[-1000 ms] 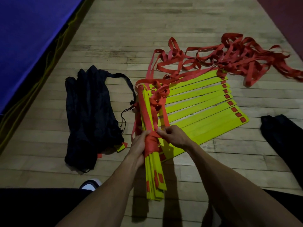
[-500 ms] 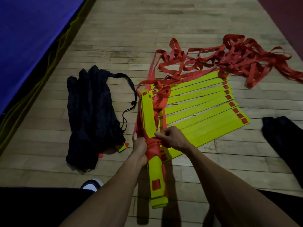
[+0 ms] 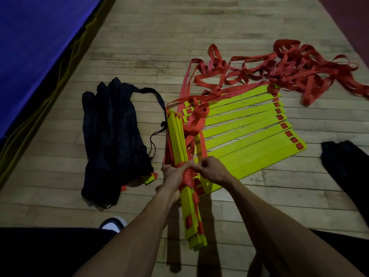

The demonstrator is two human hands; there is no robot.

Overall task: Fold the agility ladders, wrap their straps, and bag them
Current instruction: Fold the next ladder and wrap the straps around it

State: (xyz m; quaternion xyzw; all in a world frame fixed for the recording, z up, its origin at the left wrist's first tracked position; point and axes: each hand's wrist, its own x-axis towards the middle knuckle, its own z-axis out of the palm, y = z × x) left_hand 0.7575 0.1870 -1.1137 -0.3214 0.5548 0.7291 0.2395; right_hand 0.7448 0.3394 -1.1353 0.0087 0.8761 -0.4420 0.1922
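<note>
Since half second ago: rung bundle [image 3: 179,148] rolled from flat face to edge-on. Left hand [image 3: 173,172] still clenched around bundle at red strap wrap [image 3: 187,175]. Right hand [image 3: 209,169] fingers pinch strap end beside wrap. Black bag [image 3: 111,140] left of fingers on floor [image 3: 159,37].

Overall light: dim, underexposed, dark toward lower corners.
Source: cannot be placed exactly; shadows are thrown toward the camera, so light is taken to come from ahead and above.
Shadows: soft-edged dark bands are cast on the wooden floor [image 3: 199,47] below the forearms and the bundled rungs [image 3: 191,206].
Glare: faint sheen is seen on far boards only.
Colour: yellow and red are rendered saturated against murk.
Blur: slight smear on strap pile [image 3: 299,70] at right edge.
Distortion: wide-angle bending of floorboards at the edges.
</note>
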